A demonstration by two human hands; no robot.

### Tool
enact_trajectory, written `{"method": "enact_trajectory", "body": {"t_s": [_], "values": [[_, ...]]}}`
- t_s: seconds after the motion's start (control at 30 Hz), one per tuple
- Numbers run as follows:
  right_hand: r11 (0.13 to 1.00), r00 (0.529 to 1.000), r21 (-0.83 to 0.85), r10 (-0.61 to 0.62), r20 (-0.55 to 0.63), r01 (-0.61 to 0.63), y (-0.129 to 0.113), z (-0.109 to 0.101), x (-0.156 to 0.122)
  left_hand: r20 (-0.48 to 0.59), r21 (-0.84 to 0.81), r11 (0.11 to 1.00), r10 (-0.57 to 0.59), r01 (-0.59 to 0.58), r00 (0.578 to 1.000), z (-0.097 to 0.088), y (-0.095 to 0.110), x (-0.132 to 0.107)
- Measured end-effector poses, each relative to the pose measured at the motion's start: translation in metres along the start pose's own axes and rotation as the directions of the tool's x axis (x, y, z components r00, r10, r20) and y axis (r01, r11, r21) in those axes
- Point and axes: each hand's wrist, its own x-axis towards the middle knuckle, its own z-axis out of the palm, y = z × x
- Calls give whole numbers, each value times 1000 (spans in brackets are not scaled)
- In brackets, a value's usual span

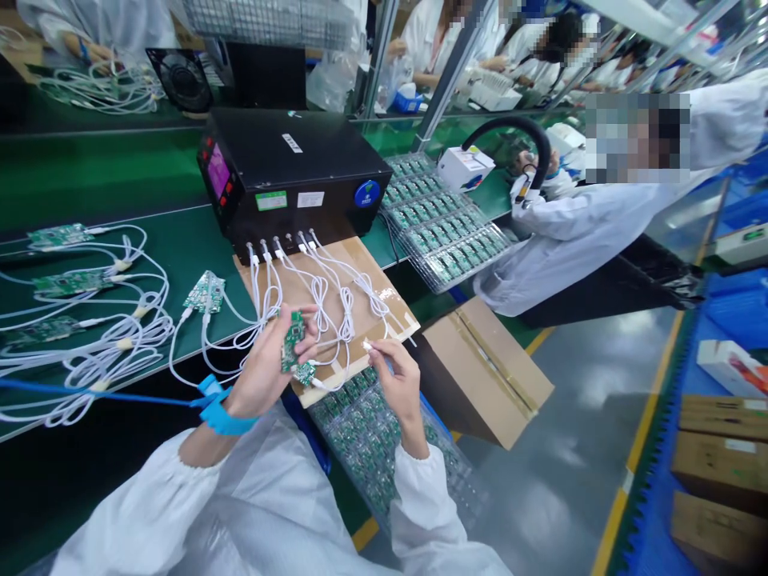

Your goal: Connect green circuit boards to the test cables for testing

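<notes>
My left hand (270, 360), with a blue wrist strap (225, 408) on its wrist, grips a small green circuit board (293, 340) held up on edge. To its right, my right hand (396, 376) pinches a white cable connector (366, 345) between thumb and fingertips, apart from the board. Beneath both hands lies a cardboard sheet (336, 264) with bundled white cables (345, 312) on it. They run to sockets on a black tester box (294, 168) with a lit display. Just under my left hand, another board (305, 374) is joined to a white cable.
Several cabled boards (72, 282) and coiled white cables (120, 344) spread over the bench at left. Clear trays of boards stand below my hands (372, 448) and behind the tester (444, 232). A cardboard box (489, 372) is at right, near a co-worker in white (570, 232).
</notes>
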Motion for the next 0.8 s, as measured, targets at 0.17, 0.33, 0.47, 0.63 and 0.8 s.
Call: {"method": "enact_trajectory", "body": {"t_s": [0.17, 0.33, 0.47, 0.63, 0.8], "values": [[992, 994, -75, -106, -33, 104, -34, 17, 3, -74, -456, 890, -64, 23, 995, 39, -2, 27], [978, 982, -109, -184, -44, 179, -47, 28, 3, -75, -554, 833, -63, 11, 995, 46, -6, 32], [973, 978, -133, -200, -59, 191, -47, 31, 5, -85, -545, 839, -46, -7, 995, 45, -8, 30], [962, 964, -118, -255, -78, 245, -49, 31, 6, -116, -546, 837, -31, -38, 993, 46, -8, 30], [945, 953, -200, -284, -109, 258, -48, 34, 9, -114, -552, 833, -38, -31, 993, 45, -9, 31]]}}
